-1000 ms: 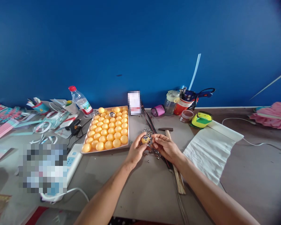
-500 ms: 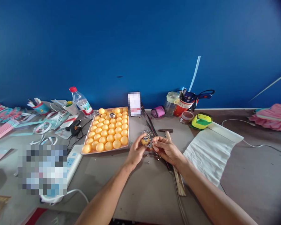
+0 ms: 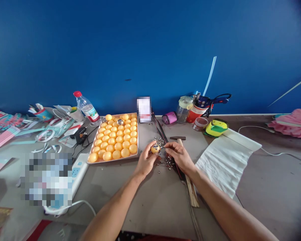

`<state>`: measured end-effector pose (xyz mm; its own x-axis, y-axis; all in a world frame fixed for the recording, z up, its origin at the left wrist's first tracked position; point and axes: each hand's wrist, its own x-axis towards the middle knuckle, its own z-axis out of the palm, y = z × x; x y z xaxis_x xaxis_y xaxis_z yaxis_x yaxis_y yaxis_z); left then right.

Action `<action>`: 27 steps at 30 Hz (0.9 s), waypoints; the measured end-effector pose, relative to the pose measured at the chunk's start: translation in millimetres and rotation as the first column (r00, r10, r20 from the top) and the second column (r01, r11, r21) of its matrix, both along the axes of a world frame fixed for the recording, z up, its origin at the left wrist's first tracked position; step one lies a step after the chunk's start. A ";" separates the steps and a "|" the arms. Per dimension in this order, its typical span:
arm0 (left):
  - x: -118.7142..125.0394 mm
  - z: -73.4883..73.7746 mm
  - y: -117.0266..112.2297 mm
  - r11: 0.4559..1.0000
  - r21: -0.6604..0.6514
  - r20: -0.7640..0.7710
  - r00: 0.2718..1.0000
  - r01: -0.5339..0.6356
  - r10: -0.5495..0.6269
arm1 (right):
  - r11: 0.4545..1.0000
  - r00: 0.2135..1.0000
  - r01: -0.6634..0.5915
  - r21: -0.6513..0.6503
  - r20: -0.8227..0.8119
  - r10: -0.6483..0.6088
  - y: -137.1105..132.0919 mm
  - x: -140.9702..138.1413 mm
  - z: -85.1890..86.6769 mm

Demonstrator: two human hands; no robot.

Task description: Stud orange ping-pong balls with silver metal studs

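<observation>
An orange ball (image 3: 155, 148), partly covered with shiny metal studs, sits in the fingers of my left hand (image 3: 144, 163). Just right of it, my right hand (image 3: 178, 156) is closed in a pinch, its fingertips slightly apart from the ball. What the pinch holds, if anything, is too small to name. Silvery studs (image 3: 169, 162) lie scattered on the table under and behind both hands. A hammer (image 3: 192, 192) with a wooden handle lies beneath my right wrist, beside a long dark strap (image 3: 160, 126).
At left stands a tray (image 3: 112, 162) of orange balls, one studded. Behind it is a water bottle (image 3: 88, 109). A power strip (image 3: 80, 166) lies further left. To the right are a clear jar (image 3: 184, 110), a red cup (image 3: 195, 113), a yellow-green item (image 3: 216, 128) and white cloth (image 3: 223, 164).
My right hand has drawn back slightly from the ball, leaving a small gap. The ball remains in my left hand, turned a little. The view has shifted slightly.
</observation>
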<state>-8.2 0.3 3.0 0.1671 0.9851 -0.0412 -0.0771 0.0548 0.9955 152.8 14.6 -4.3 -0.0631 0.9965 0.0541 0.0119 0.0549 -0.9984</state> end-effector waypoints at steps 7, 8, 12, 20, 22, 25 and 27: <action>-3.0 -4.3 4.0 0.984 0.130 -0.102 0.986 -0.120 0.133 | 0.914 0.507 -0.334 0.231 0.861 -0.033 -11.2 -2.3 4.5; -2.7 -4.3 4.0 0.985 0.130 -0.103 0.986 -0.115 0.129 | 0.912 0.444 -0.354 0.205 0.896 -0.029 -12.3 -3.4 4.5; -0.5 -3.9 2.4 0.989 0.118 -0.117 0.988 -0.091 0.105 | 0.911 0.334 -0.365 0.189 0.941 -0.061 -12.1 -6.4 0.8; -0.4 -9.7 2.5 0.982 0.168 -0.128 0.986 -0.086 0.108 | 0.898 0.594 -0.224 0.379 0.784 -0.183 -5.9 -3.6 -5.5; -0.2 -10.4 2.8 0.987 0.142 -0.102 0.991 -0.071 0.086 | 0.903 0.745 -0.093 0.419 0.631 -0.216 -5.6 -2.5 -5.6; 0.4 -10.2 2.7 0.994 0.106 -0.065 0.997 -0.036 0.043 | 0.963 0.909 0.084 0.256 0.375 -0.179 -6.5 -4.0 -5.3; 0.4 -9.4 2.4 0.994 0.107 -0.065 0.998 -0.018 0.025 | 0.994 0.974 0.086 0.071 0.203 -0.098 -7.1 -7.2 -4.8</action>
<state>-7.8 2.7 -6.4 0.1463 0.9878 0.0540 -0.0114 -0.0529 0.9985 145.6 7.6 -9.1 0.0126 0.9938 0.1106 0.2242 0.1050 -0.9689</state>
